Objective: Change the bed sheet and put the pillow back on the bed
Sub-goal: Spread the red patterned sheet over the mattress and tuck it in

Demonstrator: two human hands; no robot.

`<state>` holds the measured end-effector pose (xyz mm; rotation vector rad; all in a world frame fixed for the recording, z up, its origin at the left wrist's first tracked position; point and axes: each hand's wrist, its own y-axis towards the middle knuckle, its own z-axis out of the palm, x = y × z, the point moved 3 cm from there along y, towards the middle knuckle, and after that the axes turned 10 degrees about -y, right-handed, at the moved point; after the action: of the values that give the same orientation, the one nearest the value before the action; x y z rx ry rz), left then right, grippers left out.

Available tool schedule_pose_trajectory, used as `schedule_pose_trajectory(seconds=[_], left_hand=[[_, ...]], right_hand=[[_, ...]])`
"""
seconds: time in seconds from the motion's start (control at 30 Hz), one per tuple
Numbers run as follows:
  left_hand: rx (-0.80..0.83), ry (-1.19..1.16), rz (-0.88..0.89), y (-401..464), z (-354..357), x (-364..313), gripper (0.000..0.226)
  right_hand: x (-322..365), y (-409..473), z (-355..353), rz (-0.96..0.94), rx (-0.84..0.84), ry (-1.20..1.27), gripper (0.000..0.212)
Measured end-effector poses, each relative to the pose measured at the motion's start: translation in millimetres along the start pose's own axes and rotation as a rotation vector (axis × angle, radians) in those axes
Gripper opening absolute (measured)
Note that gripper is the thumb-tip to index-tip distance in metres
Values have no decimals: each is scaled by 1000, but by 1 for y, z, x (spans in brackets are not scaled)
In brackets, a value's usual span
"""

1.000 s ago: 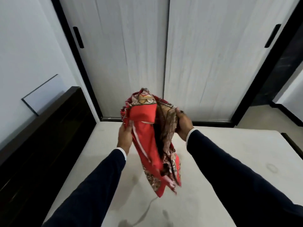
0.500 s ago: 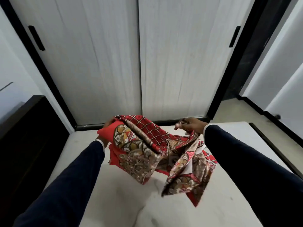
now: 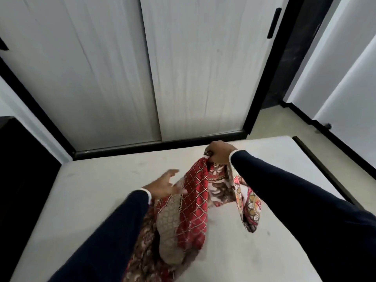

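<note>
A red patterned bed sheet (image 3: 193, 202) hangs bunched over the bare white mattress (image 3: 81, 200). My right hand (image 3: 218, 152) grips one end of the sheet near the far edge of the mattress and holds it up. My left hand (image 3: 163, 186) is beside the sheet's red checked fold, fingers spread, touching the cloth at most with its fingertips. The rest of the sheet droops under my left sleeve onto the mattress. No pillow is in view.
Pale sliding wardrobe doors (image 3: 142, 68) in a black frame stand right behind the mattress. A dark headboard (image 3: 22, 169) runs along the left. Beige floor (image 3: 284, 123) and a white wall lie to the right of the bed's dark side rail (image 3: 325, 171).
My left hand has let go of the sheet and opened. The right hand still holds its end, and the sheet has dropped lower, now reaching the mattress. The view has turned right.
</note>
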<state>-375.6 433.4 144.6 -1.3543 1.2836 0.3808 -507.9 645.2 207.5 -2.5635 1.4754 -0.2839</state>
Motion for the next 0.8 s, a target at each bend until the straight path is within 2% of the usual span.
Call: schedule_pose_trajectory(seconds=[0.03,0.1,0.17,0.2,0.23,0.3,0.37,0.43,0.53,0.57,0.63,0.7,0.8], left_hand=[[35,26,35,10,28,0,102],[12,90,22,32,71,17,135],[-147,66,-20,66,88,62,152],[-219,-3,-31,83,91,87,148],[-276,-50,-14,72,91,71,136],[-416,-122,56,66,78,51,96],[-499,-129,64,55,61,30,73],[-597,-8,56,42,36,34,52],[-675,308,-108,25,4,66,20],[-681,338,-152,19,-6,75,13],[-755,388,-134,14,-28,75,18],[-927,376,-60,5,-49,55,16],[-1272,158,125,-14,-72,-1,2]], right_hand=[[-2,1,-4,-3,-36,82,5],[-9,0,-14,39,-113,280,17],[-19,-5,-26,105,-179,581,20],[-22,-9,-32,118,-197,731,19],[-24,-12,-36,115,-204,855,18],[-24,-21,-47,107,-207,1025,13],[-27,-29,-57,127,-278,1145,9],[-37,-33,-69,197,-429,1282,7],[-60,-34,-83,304,-669,1475,15],[-66,-33,-86,325,-717,1493,18],[-78,-29,-88,354,-775,1497,22],[-90,-26,-86,436,-844,1488,31],[-108,-31,-84,563,-1034,1434,36]])
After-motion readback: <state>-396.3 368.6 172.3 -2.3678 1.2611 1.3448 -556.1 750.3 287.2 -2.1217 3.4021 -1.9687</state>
